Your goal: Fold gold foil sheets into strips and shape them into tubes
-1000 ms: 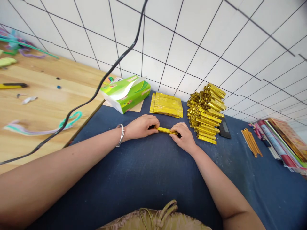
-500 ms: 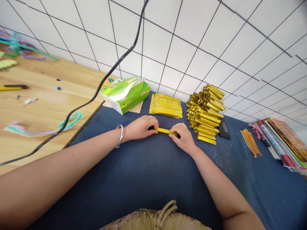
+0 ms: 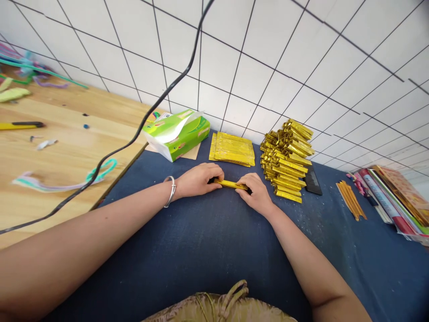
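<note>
A narrow folded strip of gold foil paper (image 3: pixel 229 184) lies level between my two hands, just over the dark blue cloth. My left hand (image 3: pixel 201 179), with a silver bangle at the wrist, pinches its left end. My right hand (image 3: pixel 255 191) grips the right end, thumb in front and fingers behind. Beyond them is a flat stack of gold foil sheets (image 3: pixel 234 148). To the right of my right hand rises a heap of folded gold foil strips (image 3: pixel 286 165). The fingers partly hide both ends of the held strip.
A green tissue pack (image 3: pixel 181 136) stands behind my left hand. A black cable (image 3: pixel 144 120) hangs across the left side. A dark phone-like slab (image 3: pixel 312 181), orange-brown strips (image 3: pixel 351 200) and books (image 3: pixel 392 197) lie right. A yellow cutter (image 3: pixel 22 125) rests on the wooden table (image 3: pixel 60 152).
My left hand has shifted very slightly to the right along the gold foil strip. My right hand keeps its grip in nearly the same place. The view has moved a little.
</note>
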The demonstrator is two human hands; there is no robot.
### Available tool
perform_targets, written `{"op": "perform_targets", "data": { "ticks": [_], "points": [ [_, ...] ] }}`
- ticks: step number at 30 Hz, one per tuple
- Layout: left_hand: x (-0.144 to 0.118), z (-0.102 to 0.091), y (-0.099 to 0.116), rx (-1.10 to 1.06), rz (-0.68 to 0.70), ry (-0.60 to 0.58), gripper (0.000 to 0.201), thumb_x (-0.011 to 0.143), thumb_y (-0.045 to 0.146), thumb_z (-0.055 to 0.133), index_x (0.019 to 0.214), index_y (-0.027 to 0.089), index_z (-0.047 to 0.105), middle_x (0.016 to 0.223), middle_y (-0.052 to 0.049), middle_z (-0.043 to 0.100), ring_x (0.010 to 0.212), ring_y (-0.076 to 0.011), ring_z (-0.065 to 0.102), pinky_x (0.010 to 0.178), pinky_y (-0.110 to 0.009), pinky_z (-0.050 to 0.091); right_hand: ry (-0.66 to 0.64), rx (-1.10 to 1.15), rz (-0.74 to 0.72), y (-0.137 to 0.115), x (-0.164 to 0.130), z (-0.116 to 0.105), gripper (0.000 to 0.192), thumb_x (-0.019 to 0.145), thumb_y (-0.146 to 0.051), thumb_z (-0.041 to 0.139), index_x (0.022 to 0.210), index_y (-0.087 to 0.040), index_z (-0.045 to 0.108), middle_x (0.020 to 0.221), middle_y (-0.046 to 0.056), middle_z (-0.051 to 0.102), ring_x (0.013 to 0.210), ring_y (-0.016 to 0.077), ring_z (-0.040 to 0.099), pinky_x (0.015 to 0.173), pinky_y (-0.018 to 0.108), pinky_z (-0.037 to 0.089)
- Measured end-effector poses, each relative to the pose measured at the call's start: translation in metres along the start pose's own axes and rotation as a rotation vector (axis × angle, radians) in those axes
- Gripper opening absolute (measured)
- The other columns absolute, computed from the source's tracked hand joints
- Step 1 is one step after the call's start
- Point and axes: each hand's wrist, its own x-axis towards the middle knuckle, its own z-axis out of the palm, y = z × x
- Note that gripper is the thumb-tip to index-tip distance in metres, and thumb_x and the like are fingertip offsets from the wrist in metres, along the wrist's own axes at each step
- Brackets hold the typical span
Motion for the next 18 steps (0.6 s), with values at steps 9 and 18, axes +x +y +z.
{"op": "perform_targets", "data": {
  "ticks": [9,18],
  "points": [
    [0.0018,-0.0014,0.004,0.005,0.026,-0.014,0.006,0.084,0.024,0.053,0.084,0.018,0.055,0.084,-0.001,0.058,0.08,-0.0141,0.052,0.075,-0.026,0.039,-0.006,-0.008,-0.013,0.0019,-0.0007,0.003,0.011,0.084,-0.024,0.056,0.095,-0.024,0.059,0.09,0.004,0.063,0.091,0.0199,0.053,0.086,0.039,0.042],
    [0.0007,0.0018,0.0008,0.011,0.022,-0.008,0.007,0.084,0.023,0.053,0.083,0.018,0.057,0.082,-0.002,0.058,0.078,-0.0139,0.052,0.075,-0.026,0.039,-0.01,-0.009,-0.029,0.0036,-0.0014,0.0035,0.01,0.085,-0.024,0.055,0.093,-0.024,0.06,0.089,0.004,0.063,0.092,0.0194,0.053,0.086,0.039,0.042]
  ]
}}
